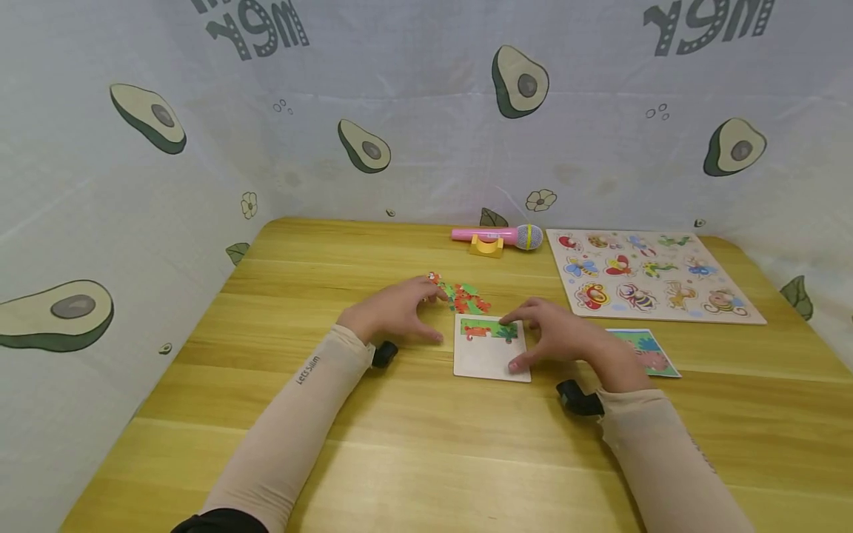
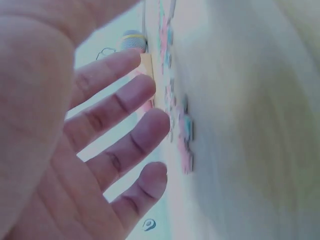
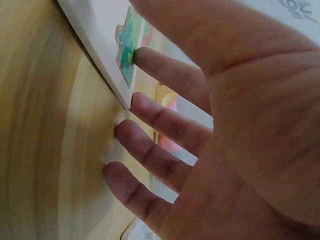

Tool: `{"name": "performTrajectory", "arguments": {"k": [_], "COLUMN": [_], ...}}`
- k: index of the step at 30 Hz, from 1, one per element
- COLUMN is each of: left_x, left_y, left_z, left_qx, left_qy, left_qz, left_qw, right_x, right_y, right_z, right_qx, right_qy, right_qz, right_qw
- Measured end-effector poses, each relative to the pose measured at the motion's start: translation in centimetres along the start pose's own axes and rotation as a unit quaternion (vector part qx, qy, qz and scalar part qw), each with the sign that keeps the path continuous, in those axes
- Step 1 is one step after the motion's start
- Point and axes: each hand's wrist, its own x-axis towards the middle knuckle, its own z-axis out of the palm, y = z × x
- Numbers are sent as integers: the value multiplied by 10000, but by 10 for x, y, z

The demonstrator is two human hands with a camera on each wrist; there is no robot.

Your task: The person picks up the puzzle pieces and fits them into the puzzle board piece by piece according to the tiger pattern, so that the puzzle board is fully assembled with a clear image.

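Note:
A small white puzzle board (image 1: 486, 363) lies on the table between the two hands. Along its top edge sit joined jigsaw pieces (image 1: 476, 330), green and red. My right hand (image 1: 566, 337) is at the board's right side, fingers spread; its index fingertip touches the corner piece (image 3: 128, 60) and the thumb rests near the right edge. Beyond the board lies a heap of loose jigsaw pieces (image 1: 469, 300). Close to the heap's left side is my left hand (image 1: 396, 309), fingers loosely bent and apart. Its palm holds nothing in the left wrist view, where pieces (image 2: 185, 142) lie past the fingertips.
A pink microphone (image 1: 493, 235) rests on a yellow stand (image 1: 486, 247) at the back. To its right lies a large board with insect pictures (image 1: 649, 277). A picture card (image 1: 649, 354) lies partly behind my right wrist. Avocado-print cloth (image 1: 433, 111) hangs around the table.

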Motion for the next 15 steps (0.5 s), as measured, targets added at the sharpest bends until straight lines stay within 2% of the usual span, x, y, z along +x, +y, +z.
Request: {"name": "performTrajectory", "arguments": {"k": [5, 10, 15], "left_x": [-4, -6, -7], "left_y": [-3, -5, -8], "left_z": [-7, -11, -12], "left_qx": [-51, -106, 268], "left_qy": [238, 356, 475], "left_qz": [-258, -577, -837], "left_qw": [9994, 9976, 9950], "right_x": [-6, -7, -6], "right_y": [1, -1, -2], "right_z": [-3, -5, -4], "right_qx": [29, 14, 25], "right_qy": [-223, -322, -352], "right_qz": [-234, -257, -177], "right_qw": [9995, 9992, 9992]}}
